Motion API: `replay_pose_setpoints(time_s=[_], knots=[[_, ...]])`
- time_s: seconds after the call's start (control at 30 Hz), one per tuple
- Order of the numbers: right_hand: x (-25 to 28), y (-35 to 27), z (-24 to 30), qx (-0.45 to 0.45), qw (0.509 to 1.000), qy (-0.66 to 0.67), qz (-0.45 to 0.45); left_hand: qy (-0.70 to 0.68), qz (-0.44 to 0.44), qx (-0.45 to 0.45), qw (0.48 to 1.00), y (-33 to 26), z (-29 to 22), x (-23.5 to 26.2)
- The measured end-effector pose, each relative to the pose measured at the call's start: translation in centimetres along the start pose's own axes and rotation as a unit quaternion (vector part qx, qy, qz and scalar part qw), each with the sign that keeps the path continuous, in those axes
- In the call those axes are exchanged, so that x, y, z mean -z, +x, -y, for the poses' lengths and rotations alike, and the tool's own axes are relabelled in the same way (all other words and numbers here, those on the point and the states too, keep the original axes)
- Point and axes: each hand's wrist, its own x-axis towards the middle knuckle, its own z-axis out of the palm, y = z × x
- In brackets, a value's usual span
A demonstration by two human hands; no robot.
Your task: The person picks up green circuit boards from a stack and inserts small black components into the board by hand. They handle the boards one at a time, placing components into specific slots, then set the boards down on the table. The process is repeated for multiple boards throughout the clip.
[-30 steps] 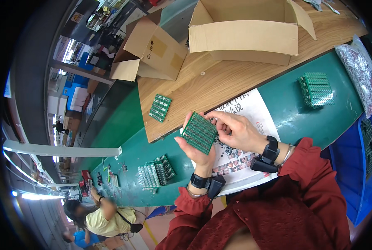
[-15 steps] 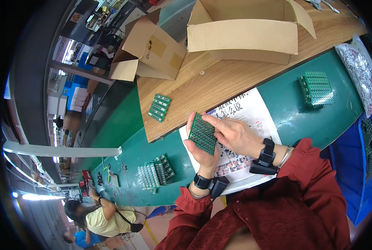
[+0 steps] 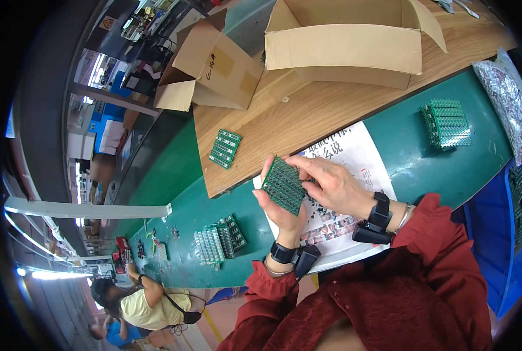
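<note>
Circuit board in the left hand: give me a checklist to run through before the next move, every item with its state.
1. Circuit board held: ok, the left hand grips it, tilted.
2. Right hand at the board: ok, its fingers are by the right edge.
3. Anything pinched in those fingers: cannot tell, the tips are partly hidden.
4. Newspaper free of loose bits: not ok, small dark pieces lie scattered on it.
5. Board stack on the right away from both hands: ok, it sits apart on the green table.
6. Every place on the board filled: cannot tell, too small.
</note>
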Motion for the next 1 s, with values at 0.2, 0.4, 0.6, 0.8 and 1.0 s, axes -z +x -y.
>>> replay_pose_setpoints(time_s=[0.2, 0.4, 0.6, 0.8, 1.0], knots=[[-0.3, -0.1, -0.5, 0.011, 1.000, -0.002, 0.000, -0.027, -0.004, 0.009, 1.000, -0.2, 0.1, -0.7], [0.0, -0.1, -0.5, -0.020, 1.000, 0.013, -0.005, -0.020, -0.002, 0.000, 1.000, -0.3, 0.2, -0.9], [0.6, 0.7, -0.5, -0.027, 0.996, 0.068, -0.041, -0.015, 0.037, 0.001, 0.999, -0.5, 0.3, -0.8], [0.6, 0.5, -0.1, -0.008, 1.000, 0.009, -0.010, 0.003, 0.064, -0.008, 0.998, -0.9, 0.4, -1.1], [0.5, 0.5, 0.2, 0.054, 0.998, -0.043, -0.014, 0.005, 0.056, 0.006, 0.998, -1.2, 0.7, -0.5]])
